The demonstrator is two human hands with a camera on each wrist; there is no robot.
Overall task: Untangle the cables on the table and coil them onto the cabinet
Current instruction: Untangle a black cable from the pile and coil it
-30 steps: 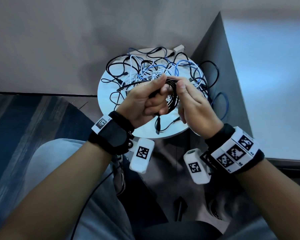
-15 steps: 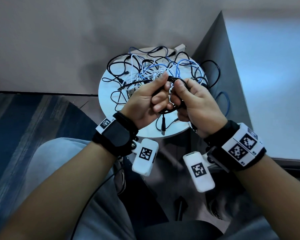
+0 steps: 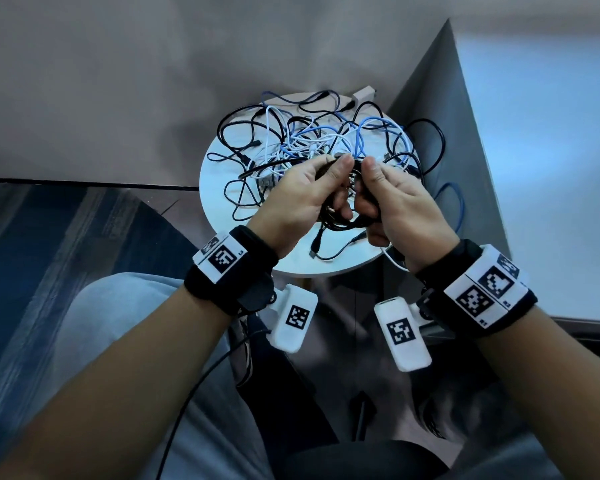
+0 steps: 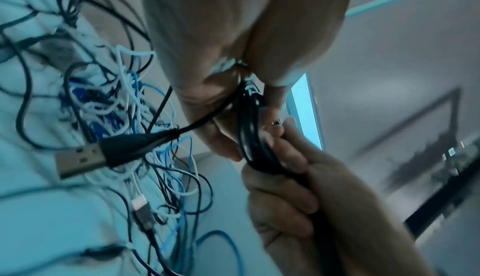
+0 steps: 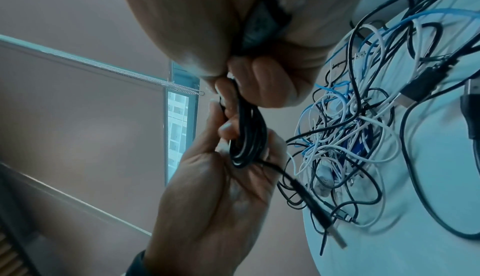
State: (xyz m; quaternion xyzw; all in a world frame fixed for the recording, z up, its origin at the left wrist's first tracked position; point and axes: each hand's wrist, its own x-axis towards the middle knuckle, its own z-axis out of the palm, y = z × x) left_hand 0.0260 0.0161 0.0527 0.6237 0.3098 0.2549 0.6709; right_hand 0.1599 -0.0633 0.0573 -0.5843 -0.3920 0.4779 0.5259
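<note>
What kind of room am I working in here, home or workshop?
Probably a home or small office corner, not a workshop: a small round white side table against a plain wall, a grey cabinet beside it, wood-look flooring, and a window showing an apartment block.

Counted: two hands, left hand (image 3: 297, 199) and right hand (image 3: 402, 206), one black coiled cable (image 3: 340, 220) held between them, one round table (image 3: 222, 216), one cabinet (image 3: 541, 168); cable pile (image 3: 326, 140) too tangled for counting.
</note>
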